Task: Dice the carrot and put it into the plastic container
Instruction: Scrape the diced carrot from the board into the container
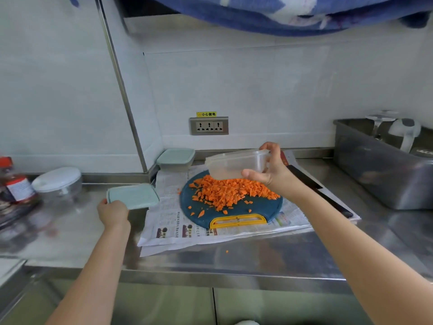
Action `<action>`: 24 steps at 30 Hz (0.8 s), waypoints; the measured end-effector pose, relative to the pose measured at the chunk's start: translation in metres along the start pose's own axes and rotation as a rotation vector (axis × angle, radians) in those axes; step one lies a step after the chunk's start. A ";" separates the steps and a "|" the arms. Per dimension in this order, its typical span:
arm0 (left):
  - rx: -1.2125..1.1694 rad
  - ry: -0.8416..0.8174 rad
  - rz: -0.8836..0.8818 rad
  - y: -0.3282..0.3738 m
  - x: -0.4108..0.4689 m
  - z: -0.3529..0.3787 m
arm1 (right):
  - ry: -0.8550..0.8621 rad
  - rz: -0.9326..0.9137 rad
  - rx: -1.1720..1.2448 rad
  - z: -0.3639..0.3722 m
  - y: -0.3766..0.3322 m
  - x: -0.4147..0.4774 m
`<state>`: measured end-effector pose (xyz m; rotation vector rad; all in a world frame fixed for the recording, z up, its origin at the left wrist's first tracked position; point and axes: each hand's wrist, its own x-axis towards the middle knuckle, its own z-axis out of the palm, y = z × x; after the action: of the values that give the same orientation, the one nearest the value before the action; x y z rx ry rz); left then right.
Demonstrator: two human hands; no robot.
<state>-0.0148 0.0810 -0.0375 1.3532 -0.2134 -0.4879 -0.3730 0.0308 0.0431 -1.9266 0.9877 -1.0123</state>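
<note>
Above the cutting board (259,207) with diced carrot (225,191), the right hand (273,171) grips the plastic container (234,164). Left of the cutting board, the left hand (113,213) grips a green lid (134,195).

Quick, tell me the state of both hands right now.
Left hand: holding the lid.
Right hand: holding the container.

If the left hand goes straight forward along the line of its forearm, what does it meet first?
Apart from the pale green plastic lid that the left hand holds, the steel counter ahead looks free; it would probably reach the white back wall first, just left of the steel corner strip.
</note>
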 end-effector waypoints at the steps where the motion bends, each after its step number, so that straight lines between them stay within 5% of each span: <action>1: 0.120 0.011 -0.012 -0.003 0.002 -0.002 | -0.022 -0.006 -0.021 0.004 0.000 -0.001; 5: 0.611 0.021 0.206 0.002 -0.011 -0.003 | -0.034 -0.011 -0.003 0.011 0.003 -0.008; 8: 0.448 -0.275 0.369 0.020 -0.048 0.019 | -0.026 -0.029 -0.017 0.011 0.002 -0.014; 11: 0.194 -0.816 -0.080 0.034 -0.108 0.047 | -0.064 -0.040 -0.127 0.011 0.004 -0.015; 13: 0.041 -0.989 -0.361 0.035 -0.133 0.062 | -0.078 -0.054 -0.210 0.011 0.005 -0.015; 19: -0.049 -1.039 -0.567 0.026 -0.143 0.088 | -0.171 -0.041 -0.263 -0.012 0.027 -0.018; 21: -0.081 -0.989 -0.579 0.024 -0.143 0.091 | -0.118 0.077 -0.131 -0.028 0.045 -0.023; 24: -0.135 -0.866 -0.534 0.026 -0.135 0.093 | 0.026 0.360 -0.433 -0.048 0.088 -0.038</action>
<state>-0.1675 0.0640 0.0255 0.9839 -0.5168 -1.5054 -0.4549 0.0137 -0.0233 -1.9670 1.6042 -0.6529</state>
